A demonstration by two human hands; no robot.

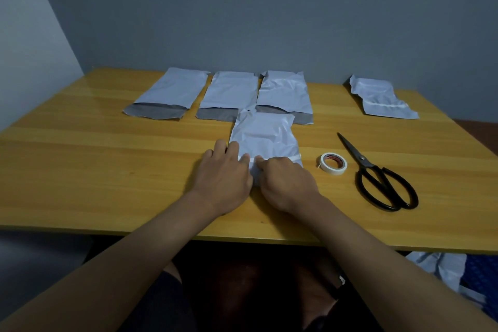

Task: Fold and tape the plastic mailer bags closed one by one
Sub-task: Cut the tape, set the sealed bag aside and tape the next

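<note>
Home packing desk [80, 170], grey walls

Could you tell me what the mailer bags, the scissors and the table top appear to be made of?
The mailer bags look like thin white plastic film, crinkled and faintly shiny, with a grey inner lining at the open ends. The scissors seem to be dark metal blades with glossy black handles, possibly coated. The table top looks like yellowish wood or wood-grain laminate, smooth.

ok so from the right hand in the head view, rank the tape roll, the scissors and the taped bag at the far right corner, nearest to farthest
1. The tape roll, on the table just to the right of the right hand.
2. The scissors, further right, past the roll, with the handles toward the near edge.
3. The taped bag, at the far right by the wall.
</note>
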